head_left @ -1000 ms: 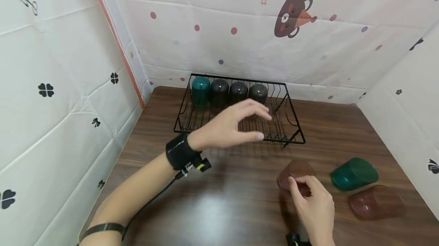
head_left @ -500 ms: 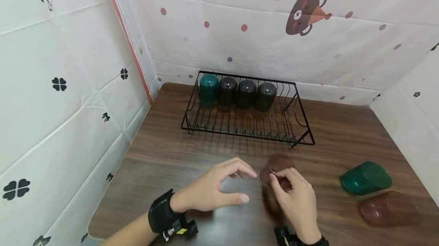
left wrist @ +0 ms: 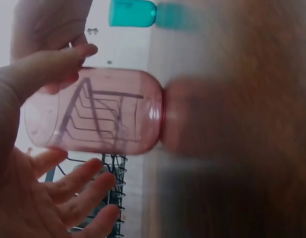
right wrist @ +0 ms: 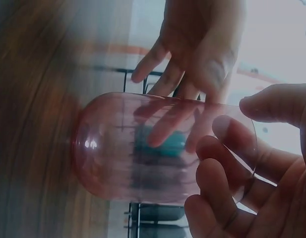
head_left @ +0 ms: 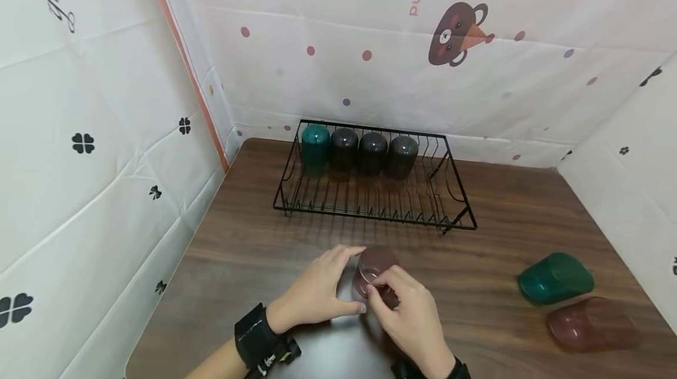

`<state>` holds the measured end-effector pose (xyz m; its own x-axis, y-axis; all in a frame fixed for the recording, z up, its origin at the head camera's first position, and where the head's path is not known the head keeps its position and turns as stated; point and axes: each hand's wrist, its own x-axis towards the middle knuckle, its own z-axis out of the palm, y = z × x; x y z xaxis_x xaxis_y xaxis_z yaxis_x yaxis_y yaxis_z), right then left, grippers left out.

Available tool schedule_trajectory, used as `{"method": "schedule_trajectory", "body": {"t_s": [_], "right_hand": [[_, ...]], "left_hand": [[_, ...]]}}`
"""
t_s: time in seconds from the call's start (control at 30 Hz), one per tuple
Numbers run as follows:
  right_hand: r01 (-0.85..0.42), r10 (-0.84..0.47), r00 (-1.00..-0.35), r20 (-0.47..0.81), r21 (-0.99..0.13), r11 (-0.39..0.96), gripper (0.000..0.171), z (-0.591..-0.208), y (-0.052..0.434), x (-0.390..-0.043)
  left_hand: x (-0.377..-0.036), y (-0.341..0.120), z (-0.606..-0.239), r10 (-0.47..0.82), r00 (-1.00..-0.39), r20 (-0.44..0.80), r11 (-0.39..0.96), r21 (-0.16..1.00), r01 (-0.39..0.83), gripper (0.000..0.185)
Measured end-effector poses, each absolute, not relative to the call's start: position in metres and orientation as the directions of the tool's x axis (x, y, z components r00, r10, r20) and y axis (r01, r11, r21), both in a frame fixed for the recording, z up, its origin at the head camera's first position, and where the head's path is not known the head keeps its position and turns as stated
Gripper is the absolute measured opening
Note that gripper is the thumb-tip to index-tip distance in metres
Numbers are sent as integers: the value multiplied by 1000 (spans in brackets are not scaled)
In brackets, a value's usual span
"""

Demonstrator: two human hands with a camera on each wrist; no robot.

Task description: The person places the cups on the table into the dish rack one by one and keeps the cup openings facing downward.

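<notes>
A clear pink cup stands upright, rounded base down at the tabletop, between the two hands. My right hand pinches its rim, with the thumb outside and fingers inside, as the right wrist view shows. My left hand is beside the cup's left side, thumb and fingers spread around it; whether they touch it I cannot tell. Through the pink wall in the left wrist view, the black rack shows behind.
A black wire rack stands at the back, holding an upside-down teal cup and three dark cups along its rear. To the right are a green cup and another pink cup. Patterned cloth walls enclose the wooden table.
My left hand has come from in front of the rack down toward the cup. My right hand has brought the pink cup leftward, and the two hands now meet around it.
</notes>
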<state>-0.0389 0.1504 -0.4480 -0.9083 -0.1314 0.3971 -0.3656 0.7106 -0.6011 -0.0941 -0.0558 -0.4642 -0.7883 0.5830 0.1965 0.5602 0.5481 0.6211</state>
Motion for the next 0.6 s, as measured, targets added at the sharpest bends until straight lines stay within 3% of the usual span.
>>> {"method": "schedule_trajectory", "body": {"t_s": [0.43,0.6], "right_hand": [[-509,-320,-858,401,-591,626,19,-443,134,-42],[-526,-294,-840,457,-546,652,49,-436,143,-50]], "left_hand": [[-93,-61,-477,531,-828,182,551,668,500,78],[-97,-63,-477,532,-833,153,533,703,470,73]]}}
